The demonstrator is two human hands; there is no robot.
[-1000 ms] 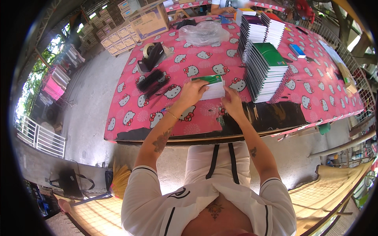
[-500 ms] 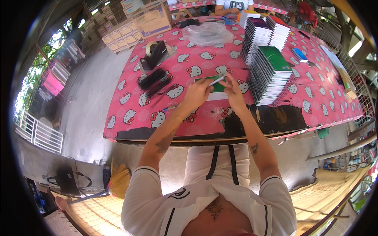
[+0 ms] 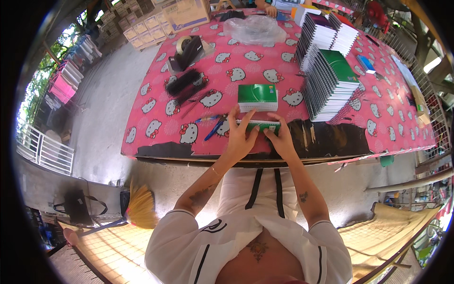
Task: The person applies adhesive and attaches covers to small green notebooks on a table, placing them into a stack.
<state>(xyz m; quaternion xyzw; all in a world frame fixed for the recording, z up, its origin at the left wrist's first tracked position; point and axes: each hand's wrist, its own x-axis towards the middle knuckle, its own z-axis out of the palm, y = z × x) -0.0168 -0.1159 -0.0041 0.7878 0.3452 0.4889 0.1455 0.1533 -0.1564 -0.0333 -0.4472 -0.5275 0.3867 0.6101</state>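
Observation:
Close to the table's near edge, a small green-covered notebook (image 3: 266, 125) is held between both my hands. My left hand (image 3: 241, 135) grips its left side, thumb pressed on the near face. My right hand (image 3: 280, 137) closes around the right side, with its thumb on the cover as well. Just beyond my fingertips lies a short stack of green-covered booklets (image 3: 257, 94) with white page edges. To the right of my hands rises a tall stack of spiral notebooks (image 3: 328, 87), the top one green. Blue pens (image 3: 216, 128) rest left of my left hand.
Black binding coils (image 3: 187, 87) lie at left, below a tape dispenser (image 3: 185, 54). Clear plastic wrap (image 3: 254, 31) sits farther back. More spiral notebooks (image 3: 326, 35) stand at the far right, near a blue box (image 3: 365, 64). A person's hand (image 3: 271, 10) shows at the far edge.
My hands have come down toward the near edge and now hold a green notebook, instead of a thin white piece above the booklets. The short booklet stack has come into plain sight.

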